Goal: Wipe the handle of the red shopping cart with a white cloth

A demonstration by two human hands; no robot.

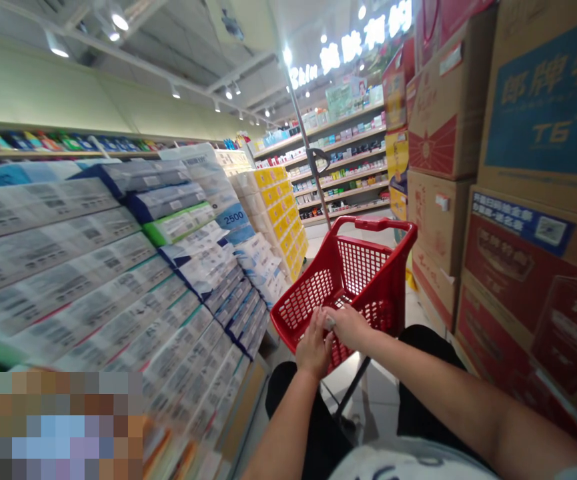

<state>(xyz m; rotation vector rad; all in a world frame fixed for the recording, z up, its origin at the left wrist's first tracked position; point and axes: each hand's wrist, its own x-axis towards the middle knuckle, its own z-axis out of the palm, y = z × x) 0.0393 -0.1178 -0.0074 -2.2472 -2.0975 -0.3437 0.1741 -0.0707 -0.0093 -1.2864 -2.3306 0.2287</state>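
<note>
A red plastic shopping basket cart (363,267) with mesh sides stands just ahead of my knees, its raised handle on the far side. My left hand (314,343) and my right hand (348,327) meet over the cart's near edge. The left fingers point up and lie against the right hand. My right hand's fingers are bent around a small, pale, whitish thing (329,323) between the two hands, too small to name. Whether the left fingers also hold it cannot be made out. The cart's inside shows bare mesh where my hands do not cover it.
Stacked tissue packs (163,267) line the left, with yellow-and-white packs (283,213) beyond. Cardboard cartons (533,267) rise close on the right. Shelves of small goods (343,160) stand at the back, and a slanting metal pole (313,153) rises behind the cart.
</note>
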